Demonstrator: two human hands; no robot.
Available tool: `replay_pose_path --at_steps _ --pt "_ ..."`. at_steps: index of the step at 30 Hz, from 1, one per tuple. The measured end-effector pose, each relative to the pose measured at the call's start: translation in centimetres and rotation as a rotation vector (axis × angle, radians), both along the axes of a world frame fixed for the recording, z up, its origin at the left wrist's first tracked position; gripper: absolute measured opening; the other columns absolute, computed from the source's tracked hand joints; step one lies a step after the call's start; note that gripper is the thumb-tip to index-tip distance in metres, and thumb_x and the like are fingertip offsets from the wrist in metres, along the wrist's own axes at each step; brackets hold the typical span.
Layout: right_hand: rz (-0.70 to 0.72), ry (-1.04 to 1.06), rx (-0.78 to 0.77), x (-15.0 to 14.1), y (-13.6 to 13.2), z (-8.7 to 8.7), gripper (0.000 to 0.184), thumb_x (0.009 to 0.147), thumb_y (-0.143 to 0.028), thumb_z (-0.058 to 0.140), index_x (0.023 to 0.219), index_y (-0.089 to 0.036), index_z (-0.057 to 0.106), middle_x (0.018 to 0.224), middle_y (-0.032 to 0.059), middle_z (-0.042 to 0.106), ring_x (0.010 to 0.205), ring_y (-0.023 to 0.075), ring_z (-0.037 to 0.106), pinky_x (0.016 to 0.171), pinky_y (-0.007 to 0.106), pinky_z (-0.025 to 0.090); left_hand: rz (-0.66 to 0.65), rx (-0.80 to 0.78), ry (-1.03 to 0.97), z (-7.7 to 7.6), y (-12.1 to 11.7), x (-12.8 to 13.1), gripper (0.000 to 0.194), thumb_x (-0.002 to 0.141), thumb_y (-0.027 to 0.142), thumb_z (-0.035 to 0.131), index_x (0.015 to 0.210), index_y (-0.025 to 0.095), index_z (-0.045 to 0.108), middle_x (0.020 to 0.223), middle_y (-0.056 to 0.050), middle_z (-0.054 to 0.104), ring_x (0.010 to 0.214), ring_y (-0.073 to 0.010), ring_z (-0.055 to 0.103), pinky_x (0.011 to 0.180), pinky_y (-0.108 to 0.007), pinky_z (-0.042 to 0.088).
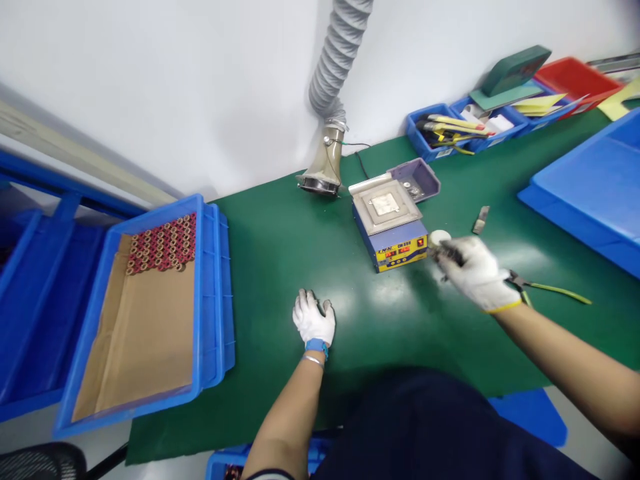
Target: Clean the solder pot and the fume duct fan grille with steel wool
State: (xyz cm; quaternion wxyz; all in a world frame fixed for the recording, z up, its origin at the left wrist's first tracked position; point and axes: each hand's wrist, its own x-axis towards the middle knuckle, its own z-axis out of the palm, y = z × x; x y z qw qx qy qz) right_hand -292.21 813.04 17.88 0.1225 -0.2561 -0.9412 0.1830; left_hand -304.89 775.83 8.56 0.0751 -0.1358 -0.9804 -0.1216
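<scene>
My left hand [313, 318], in a white glove, rests on the green mat [280, 253] with fingers loosely curled and nothing in it. My right hand [475, 270], also gloved, reaches toward the small blue and yellow solder pot [393, 227] and is closed on a thin dark tool whose tip sits by a small white round dish [440, 237]. Green-handled pliers [545, 288] lie just right of that hand.
A blue bin [213, 293] lined with cardboard holds rows of red-wound coils [163, 245] at left. A grey fume hose with nozzle [325, 167] hangs behind the pot. A purple tray [417, 179], a metal piece [481, 219], tool bins [450, 130] and a large blue tray [595, 187] stand right.
</scene>
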Motion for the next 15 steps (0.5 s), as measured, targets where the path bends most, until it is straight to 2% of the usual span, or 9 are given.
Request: replay_pose_path --at_steps 2,4,7,9,11,13,15 --pt "0.135 -0.054 -0.083 2.5 -2.4 -2.6 0.046 0.097 -0.047 0.048 0.125 -0.019 0.07 0.113 0.0128 0.066 0.105 0.0241 0.063 0.093 0.037 0.055 0.001 -0.004 0.007 -0.1 -0.1 -0.1 0.06 0.098 0.042 0.053 0.145 0.006 0.057 0.158 -0.022 0.05 0.143 -0.0382 0.047 0.12 -0.055 0.038" --pt "0.185 -0.173 -0.101 4.3 -4.9 -4.3 0.043 0.095 -0.041 0.048 0.126 -0.02 0.07 0.12 0.0124 0.066 0.11 0.0261 0.063 0.09 0.038 0.055 0.0 -0.009 0.011 -0.1 -0.3 -0.3 0.06 0.097 0.042 0.052 0.145 0.005 0.058 0.157 -0.022 0.05 0.143 -0.0384 0.047 0.12 -0.055 0.038" --pt "0.2 -0.271 -0.076 5.7 -6.1 -4.5 0.054 0.087 -0.048 0.06 0.133 -0.021 0.067 0.13 0.0137 0.063 0.115 0.0329 0.061 0.091 0.045 0.055 0.002 -0.015 0.008 -0.2 -0.5 -0.5 0.061 0.097 0.043 0.052 0.144 0.005 0.058 0.157 -0.023 0.05 0.143 -0.0387 0.047 0.119 -0.056 0.039" --pt "0.2 -0.186 -0.078 5.9 -4.5 -3.3 0.069 0.081 -0.06 0.066 0.139 -0.021 0.062 0.137 0.0158 0.06 0.123 0.0363 0.058 0.101 0.05 0.052 0.008 -0.022 0.008 -0.3 -0.6 -0.7 0.061 0.097 0.043 0.052 0.144 0.004 0.058 0.157 -0.023 0.05 0.142 -0.0387 0.048 0.119 -0.056 0.04" --pt "0.101 -0.06 -0.11 5.6 -1.2 -1.9 0.077 0.085 -0.068 0.058 0.143 -0.017 0.057 0.139 0.0189 0.059 0.128 0.0365 0.055 0.11 0.05 0.047 0.007 -0.031 0.012 -0.3 -0.8 -0.9 0.062 0.097 0.043 0.051 0.145 0.005 0.058 0.157 -0.022 0.05 0.142 -0.0386 0.048 0.119 -0.056 0.04" --pt "-0.144 -0.026 -0.17 4.4 2.8 -1.0 0.078 0.092 -0.068 0.046 0.146 -0.013 0.055 0.136 0.0211 0.059 0.126 0.0347 0.056 0.11 0.048 0.045 0.003 -0.038 0.02 -0.4 -1.0 -1.0 0.062 0.097 0.043 0.05 0.145 0.004 0.058 0.157 -0.022 0.05 0.143 -0.0385 0.048 0.119 -0.055 0.04" --pt "-0.43 -0.132 -0.235 2.7 6.5 -0.9 0.077 0.095 -0.069 0.042 0.151 -0.017 0.052 0.139 0.0197 0.057 0.122 0.0326 0.057 0.103 0.046 0.046 0.003 -0.046 0.032 -0.5 -1.3 -1.1 0.062 0.098 0.044 0.049 0.144 0.004 0.058 0.157 -0.023 0.051 0.143 -0.0387 0.048 0.119 -0.055 0.04"
